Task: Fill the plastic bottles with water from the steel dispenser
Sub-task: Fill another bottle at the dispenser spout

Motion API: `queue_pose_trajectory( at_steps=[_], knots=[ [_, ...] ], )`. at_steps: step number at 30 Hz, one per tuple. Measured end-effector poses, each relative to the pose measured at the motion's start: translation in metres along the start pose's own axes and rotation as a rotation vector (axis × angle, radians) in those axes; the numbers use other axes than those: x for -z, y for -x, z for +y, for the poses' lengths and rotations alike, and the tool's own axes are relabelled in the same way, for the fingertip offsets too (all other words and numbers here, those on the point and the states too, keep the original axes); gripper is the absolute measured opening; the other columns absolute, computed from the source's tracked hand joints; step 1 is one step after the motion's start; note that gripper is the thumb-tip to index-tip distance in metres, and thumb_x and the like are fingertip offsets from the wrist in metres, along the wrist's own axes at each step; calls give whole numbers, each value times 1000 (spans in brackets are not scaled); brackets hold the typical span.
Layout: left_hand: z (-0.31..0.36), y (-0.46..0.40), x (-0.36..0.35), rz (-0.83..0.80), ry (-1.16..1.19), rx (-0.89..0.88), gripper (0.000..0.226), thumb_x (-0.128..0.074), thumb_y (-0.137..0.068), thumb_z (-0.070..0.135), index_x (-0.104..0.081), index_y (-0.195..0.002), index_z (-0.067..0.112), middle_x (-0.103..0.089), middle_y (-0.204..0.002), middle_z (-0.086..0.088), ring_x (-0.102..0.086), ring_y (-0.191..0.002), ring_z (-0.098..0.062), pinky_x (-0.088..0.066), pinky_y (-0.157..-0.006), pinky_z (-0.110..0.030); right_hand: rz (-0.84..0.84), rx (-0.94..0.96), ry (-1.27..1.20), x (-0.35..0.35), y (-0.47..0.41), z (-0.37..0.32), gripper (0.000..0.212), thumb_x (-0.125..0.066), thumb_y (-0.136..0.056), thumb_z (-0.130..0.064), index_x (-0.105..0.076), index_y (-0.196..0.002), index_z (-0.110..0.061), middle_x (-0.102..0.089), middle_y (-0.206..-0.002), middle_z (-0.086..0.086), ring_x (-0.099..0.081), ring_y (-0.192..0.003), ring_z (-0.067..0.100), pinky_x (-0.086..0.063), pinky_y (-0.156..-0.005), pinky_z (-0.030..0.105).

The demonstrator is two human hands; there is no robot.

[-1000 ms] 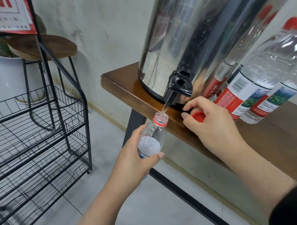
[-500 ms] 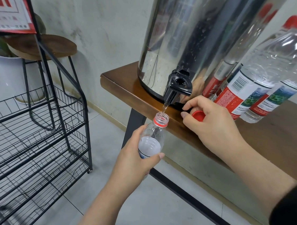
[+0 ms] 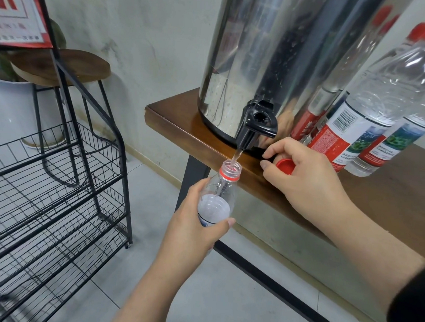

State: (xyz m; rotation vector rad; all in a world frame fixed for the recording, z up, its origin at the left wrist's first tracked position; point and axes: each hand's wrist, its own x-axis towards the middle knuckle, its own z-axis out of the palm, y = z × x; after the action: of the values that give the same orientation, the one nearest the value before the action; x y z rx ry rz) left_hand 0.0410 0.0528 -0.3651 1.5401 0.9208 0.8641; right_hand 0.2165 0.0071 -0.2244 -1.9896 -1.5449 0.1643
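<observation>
The left hand [image 3: 191, 230] has its grip wrapped round an open plastic bottle [image 3: 217, 200], held just off the desk [image 3: 387, 205] edge under the black tap [image 3: 255, 125] of the steel dispenser [image 3: 284, 54]; a thin stream runs into its neck. The right hand [image 3: 308, 179] rests on the desk, fingers curled round a red cap [image 3: 285, 166]. Two capped bottles [image 3: 369, 107] stand beside the dispenser.

Single head-worn view, wide-angle, looking forward and steeply down from close range. Steel dispenser [image 3: 279, 61] fills the upper centre, wooden table [image 3: 388, 193] runs to the right edge, wire rack [image 3: 54, 183] occupies the left, floor tiles along the bottom.
</observation>
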Motion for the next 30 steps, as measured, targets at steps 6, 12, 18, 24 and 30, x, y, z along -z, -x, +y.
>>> queue_pose_trajectory(
  at_steps=[6, 12, 18, 24, 30],
  knots=[
    [0, 0, 0, 6, -5, 10, 80, -84, -81, 36, -36, -142, 54, -57, -126, 25, -58, -116, -4, -43, -72, 3, -2, -2, 8, 0, 0, 0, 7, -69, -91, -40, -63, -93, -40, -65, -89, -17, -57, -86, -4, -40, -60, 10],
    [-2, -1, 0, -1, -15, 16, 80, -84, -81, 38, -35, -141, 55, -56, -129, 25, -58, -118, -5, -43, -74, 4, -7, -10, -9, 0, 0, -2, 6, -68, -91, -39, -62, -93, -40, -66, -88, -15, -60, -83, 1, -41, -64, 18],
    [-2, -2, -1, -6, -14, 21, 80, -84, -81, 37, -35, -141, 55, -56, -128, 25, -58, -118, -6, -44, -72, 4, -3, -9, 2, 0, 0, -1, 6, -68, -91, -40, -62, -92, -41, -65, -89, -17, -58, -84, -3, -40, -63, 17],
    [-1, -2, -1, -4, -9, 26, 78, -84, -81, 37, -35, -139, 56, -56, -127, 26, -58, -115, -4, -43, -70, 4, 7, -1, -5, -1, 0, 0, 7, -69, -89, -39, -62, -88, -40, -66, -83, -15, -59, -82, 0, -39, -62, 17],
    [-1, -1, 0, -5, -7, 23, 78, -84, -81, 36, -35, -139, 56, -56, -126, 26, -58, -114, -5, -43, -68, 3, 4, -4, -15, 0, 0, 0, 6, -69, -90, -39, -63, -89, -40, -66, -84, -16, -59, -82, 1, -42, -65, 22]
  ],
)
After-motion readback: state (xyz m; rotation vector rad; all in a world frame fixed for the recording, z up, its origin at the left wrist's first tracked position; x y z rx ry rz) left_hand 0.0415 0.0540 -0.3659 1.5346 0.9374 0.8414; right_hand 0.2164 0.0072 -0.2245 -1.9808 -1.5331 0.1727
